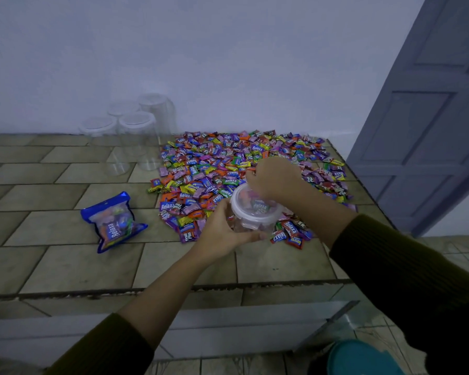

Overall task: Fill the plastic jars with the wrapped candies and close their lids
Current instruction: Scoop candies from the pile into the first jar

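A small clear plastic jar [251,215] with a white rim stands at the near edge of a wide spread of colourful wrapped candies [214,163] on the tiled counter. My left hand [225,234] wraps around the jar's side. Its open mouth shows candies inside. My right hand [271,177] hovers just above that mouth, fingers pinched together; candies may be in them, but the hand hides that. Several empty clear jars [137,131] with lids stand at the back left against the wall.
A blue bag of candies [114,223] lies on the tiled counter [65,266] to the left. A grey-blue door [431,117] stands open at the right. The counter's front edge runs below my forearms. A teal object [360,358] sits at the bottom right.
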